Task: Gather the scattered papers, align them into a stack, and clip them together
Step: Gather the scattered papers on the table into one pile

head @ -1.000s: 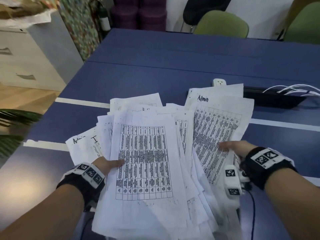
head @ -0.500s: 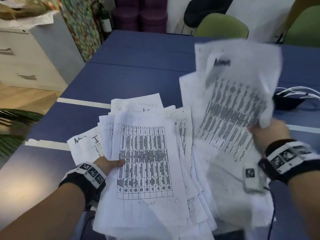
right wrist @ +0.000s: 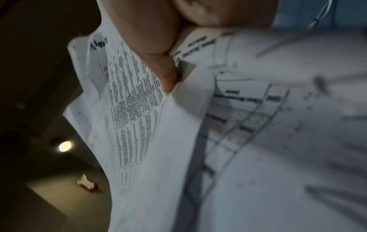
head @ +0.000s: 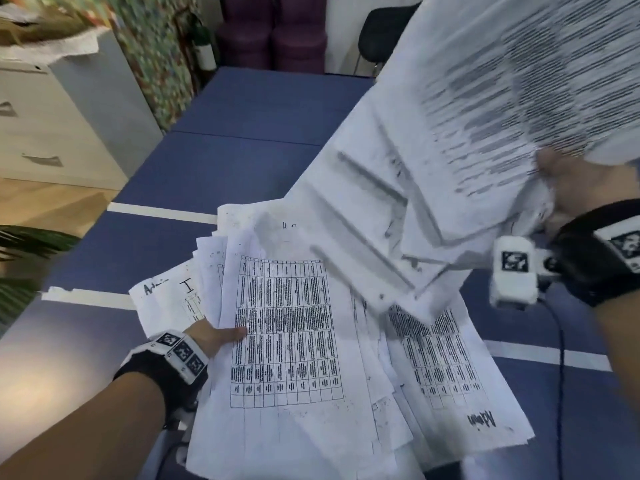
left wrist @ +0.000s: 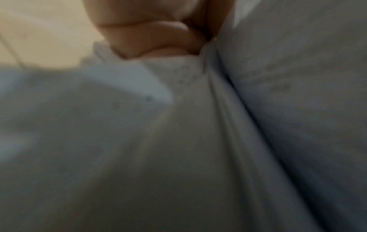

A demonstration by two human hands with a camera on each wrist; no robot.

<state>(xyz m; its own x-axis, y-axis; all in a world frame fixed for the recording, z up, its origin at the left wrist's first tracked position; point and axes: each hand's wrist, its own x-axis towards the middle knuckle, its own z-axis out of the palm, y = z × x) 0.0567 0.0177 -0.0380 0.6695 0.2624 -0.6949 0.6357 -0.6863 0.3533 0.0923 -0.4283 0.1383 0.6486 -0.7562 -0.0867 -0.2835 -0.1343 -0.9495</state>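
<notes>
Above the fanned pile on the blue tabletop, head view: the right hand lifts a loose sheaf, blurred, its lower edge overlapping the pile; the left hand steadies the pile's left edge, thumb on top. The sheaf is best lowered squarely onto the pile, edges matched, while the left hand keeps its hold. No clip is in view. Left wrist view: curled fingers under the pile's sheets, grip closed on them. Right wrist view: thumb and fingers pinch the sheaf, creasing it near the grip.
</notes>
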